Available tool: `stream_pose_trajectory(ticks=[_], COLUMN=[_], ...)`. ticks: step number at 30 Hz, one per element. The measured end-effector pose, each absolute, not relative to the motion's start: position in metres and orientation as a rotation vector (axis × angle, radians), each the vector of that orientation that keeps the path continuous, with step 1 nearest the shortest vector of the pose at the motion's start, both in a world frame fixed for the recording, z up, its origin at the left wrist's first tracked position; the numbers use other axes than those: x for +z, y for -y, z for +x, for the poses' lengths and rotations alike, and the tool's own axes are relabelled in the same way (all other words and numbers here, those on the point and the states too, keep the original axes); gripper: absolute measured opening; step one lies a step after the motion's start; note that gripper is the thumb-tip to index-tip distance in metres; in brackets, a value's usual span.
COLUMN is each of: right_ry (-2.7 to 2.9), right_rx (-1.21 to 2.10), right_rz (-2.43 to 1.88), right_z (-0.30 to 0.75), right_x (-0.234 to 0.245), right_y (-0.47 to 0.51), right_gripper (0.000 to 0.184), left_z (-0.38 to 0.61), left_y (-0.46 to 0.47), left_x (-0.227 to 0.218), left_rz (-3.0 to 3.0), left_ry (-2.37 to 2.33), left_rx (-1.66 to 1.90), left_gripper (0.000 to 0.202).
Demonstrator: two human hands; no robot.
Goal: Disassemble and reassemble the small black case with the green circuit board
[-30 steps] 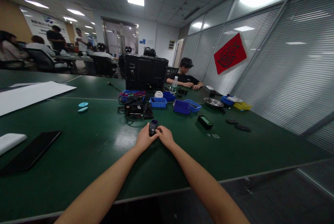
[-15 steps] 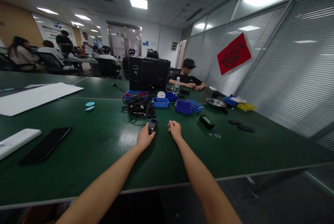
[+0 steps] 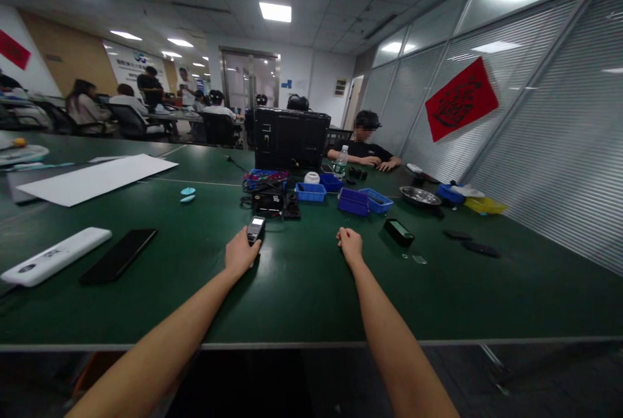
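My left hand [image 3: 239, 253] is wrapped round a small black handheld device with a screen [image 3: 256, 228]. Its screen shows bright white and its far end points toward the middle of the table. To the right, my right hand [image 3: 350, 246] rests on the green tabletop, fingers curled in and nothing visible in them. A black box with a greenish top [image 3: 399, 232] lies right of that hand. Beyond the left hand are a black boxy device with cables [image 3: 267, 202] and a small black stand [image 3: 292, 206].
Blue bins [image 3: 311, 193], a white ball [image 3: 311, 177], a water bottle [image 3: 341, 161] and a monitor [image 3: 292, 139] stand farther back. A metal bowl [image 3: 420, 196] is at right. A white power strip [image 3: 56, 257] and black slab [image 3: 119, 256] lie left. A person [image 3: 365, 145] sits opposite.
My left hand has moved left with the handheld device, widening the gap to my right hand. The device's screen now looks bright white. The view has turned a little left.
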State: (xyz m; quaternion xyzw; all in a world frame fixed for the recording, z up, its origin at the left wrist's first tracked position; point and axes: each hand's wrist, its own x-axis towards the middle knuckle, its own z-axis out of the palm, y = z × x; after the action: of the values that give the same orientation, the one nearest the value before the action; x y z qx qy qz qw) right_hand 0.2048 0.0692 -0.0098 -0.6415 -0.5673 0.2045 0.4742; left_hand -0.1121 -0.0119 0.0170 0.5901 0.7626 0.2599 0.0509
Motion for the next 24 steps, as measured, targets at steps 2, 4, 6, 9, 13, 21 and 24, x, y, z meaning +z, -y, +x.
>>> stream_pose_trajectory(ticks=[2,4,6,9,13,21,24], right_ry=[1.417,1.432,1.446,1.465,1.488,1.512,1.515], right_rx=[0.513,0.522,0.521,0.514,0.528,0.502,0.501], right_rz=[-1.564,-1.569,-1.571,-1.580,-1.594,-1.581,-1.587], right_z=[0.204,0.203,0.203,0.204,0.204,0.205,0.205], right_x=[-0.008,-0.006,-0.005,-0.003,-0.001,-0.003,-0.005], right_y=[-0.068,-0.067,-0.066,-0.065,-0.063,-0.065,-0.066], right_gripper=[0.036,0.036,0.036,0.035,0.035,0.035,0.035], left_z=[-0.131,-0.150,-0.168,-0.195,-0.231,-0.279,-0.284], left_y=[0.011,0.011,0.011,0.009,0.003,-0.004,-0.004], left_x=[0.019,0.020,0.022,0.024,0.022,0.021,0.021], left_rz=[1.761,1.714,1.661,1.584,1.424,1.144,1.115], left_ry=[-2.385,-2.448,-2.500,-2.558,-2.662,-2.782,-2.791], left_rx=[0.779,0.772,0.767,0.780,0.824,1.014,1.107], left_gripper=[0.060,0.060,0.060,0.059,0.063,0.060,0.061])
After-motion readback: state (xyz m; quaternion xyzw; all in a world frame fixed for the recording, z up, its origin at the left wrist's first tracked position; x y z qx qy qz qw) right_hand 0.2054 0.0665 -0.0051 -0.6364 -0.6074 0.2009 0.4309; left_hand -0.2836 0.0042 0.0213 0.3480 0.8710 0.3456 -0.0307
